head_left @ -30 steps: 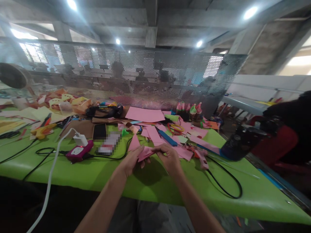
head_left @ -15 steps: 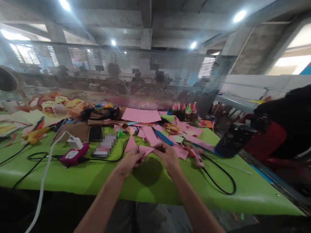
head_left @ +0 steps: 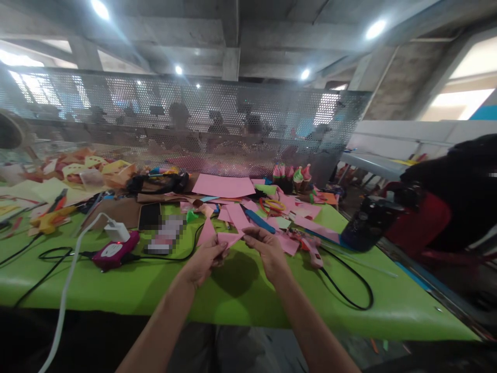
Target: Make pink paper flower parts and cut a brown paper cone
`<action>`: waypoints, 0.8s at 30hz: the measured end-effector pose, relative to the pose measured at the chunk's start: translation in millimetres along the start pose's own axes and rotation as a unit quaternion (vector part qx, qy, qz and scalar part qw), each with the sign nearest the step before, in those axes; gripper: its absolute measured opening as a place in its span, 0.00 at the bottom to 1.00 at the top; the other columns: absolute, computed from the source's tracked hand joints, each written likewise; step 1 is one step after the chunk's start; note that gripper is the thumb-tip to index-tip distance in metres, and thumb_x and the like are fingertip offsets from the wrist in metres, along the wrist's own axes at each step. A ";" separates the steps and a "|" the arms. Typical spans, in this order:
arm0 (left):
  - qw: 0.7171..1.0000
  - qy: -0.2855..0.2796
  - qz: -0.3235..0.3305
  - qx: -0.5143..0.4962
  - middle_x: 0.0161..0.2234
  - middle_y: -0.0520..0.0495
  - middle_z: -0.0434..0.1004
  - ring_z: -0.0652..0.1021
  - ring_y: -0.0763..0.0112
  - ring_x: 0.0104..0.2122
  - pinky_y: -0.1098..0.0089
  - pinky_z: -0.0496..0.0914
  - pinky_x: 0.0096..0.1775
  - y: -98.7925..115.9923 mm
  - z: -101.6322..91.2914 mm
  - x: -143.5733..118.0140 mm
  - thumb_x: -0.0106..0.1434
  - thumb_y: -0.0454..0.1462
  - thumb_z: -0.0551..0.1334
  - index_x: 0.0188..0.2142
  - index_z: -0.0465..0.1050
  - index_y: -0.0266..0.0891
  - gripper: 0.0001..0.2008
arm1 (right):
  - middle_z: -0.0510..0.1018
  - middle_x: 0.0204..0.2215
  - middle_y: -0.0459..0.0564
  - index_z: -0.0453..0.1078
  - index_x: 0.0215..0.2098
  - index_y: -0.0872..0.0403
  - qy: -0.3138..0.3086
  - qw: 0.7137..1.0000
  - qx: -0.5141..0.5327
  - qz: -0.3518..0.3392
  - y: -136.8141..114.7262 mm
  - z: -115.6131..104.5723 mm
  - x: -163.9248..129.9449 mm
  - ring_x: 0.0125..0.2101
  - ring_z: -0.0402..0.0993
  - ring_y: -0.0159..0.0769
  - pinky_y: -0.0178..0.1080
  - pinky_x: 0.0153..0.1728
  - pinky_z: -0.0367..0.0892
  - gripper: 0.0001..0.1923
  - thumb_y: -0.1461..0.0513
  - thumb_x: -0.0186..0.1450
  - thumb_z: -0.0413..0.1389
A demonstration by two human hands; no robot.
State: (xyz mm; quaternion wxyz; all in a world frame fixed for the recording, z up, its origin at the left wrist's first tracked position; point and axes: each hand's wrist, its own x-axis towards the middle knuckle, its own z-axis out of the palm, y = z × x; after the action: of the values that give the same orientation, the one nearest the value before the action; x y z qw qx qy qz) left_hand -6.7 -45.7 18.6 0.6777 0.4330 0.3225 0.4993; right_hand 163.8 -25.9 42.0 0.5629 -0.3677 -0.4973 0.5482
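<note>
Between my hands, just above the green table [head_left: 248, 305], is a small folded piece of pink paper [head_left: 229, 239]. My left hand [head_left: 207, 257] pinches its left end between thumb and fingers. At its right tip, the thumb and fingers of my right hand [head_left: 265, 249] close on the edge. Just behind my left hand stands a pointed pink paper piece [head_left: 206, 231]. Beyond my right hand lie pink paper strips [head_left: 237, 216] and a blue-handled tool [head_left: 260, 220], perhaps a cutter.
Left are a phone [head_left: 166, 235], a magenta power strip [head_left: 115, 252] and a white cable [head_left: 67, 290]. A pink glue gun [head_left: 312, 252] with black cord lies right, near a dark bottle [head_left: 367, 223]. Paper cones [head_left: 298, 177] stand by the mesh partition [head_left: 217, 124].
Both hands keep hold of the pink paper, which has tilted slightly, its right tip a little higher. The view has shifted slightly, moving the scene a little to the left.
</note>
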 end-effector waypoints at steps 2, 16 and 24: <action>1.000 -0.004 0.001 -0.009 0.20 0.59 0.62 0.53 0.86 0.16 0.81 0.46 0.18 0.2 0.1 -0.2 0.55 0.44 0.67 0.34 0.64 0.37 0.16 | 0.78 0.26 0.45 0.78 0.31 0.53 -0.008 1.000 -0.009 0.002 -0.6 0.6 -0.5 0.26 0.68 0.31 0.35 0.31 0.62 0.14 0.60 0.46 0.69; 0.999 0.018 -0.002 0.026 0.21 0.57 0.65 0.58 0.85 0.16 0.81 0.47 0.18 0.4 0.6 0.7 0.54 0.44 0.66 0.35 0.66 0.36 0.16 | 0.78 0.27 0.47 0.77 0.32 0.54 -0.015 0.999 -0.039 0.004 -3.5 1.3 -3.4 0.27 0.68 0.32 0.35 0.31 0.62 0.13 0.58 0.49 0.66; 0.999 0.002 -0.022 0.042 0.21 0.59 0.60 0.55 0.84 0.16 0.81 0.44 0.18 2.0 1.7 -2.6 0.56 0.46 0.64 0.37 0.64 0.37 0.17 | 0.75 0.22 0.47 0.73 0.25 0.56 -0.040 0.987 -0.153 -0.017 4.5 -2.0 -0.2 0.25 0.68 0.33 0.36 0.28 0.61 0.15 0.51 0.54 0.63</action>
State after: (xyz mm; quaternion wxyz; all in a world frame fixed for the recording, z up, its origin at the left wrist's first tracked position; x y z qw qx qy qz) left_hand -6.8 -48.4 21.2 0.6689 0.4529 0.3540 0.4714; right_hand 164.6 -25.2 37.2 0.4890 -0.4184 -0.6039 0.4702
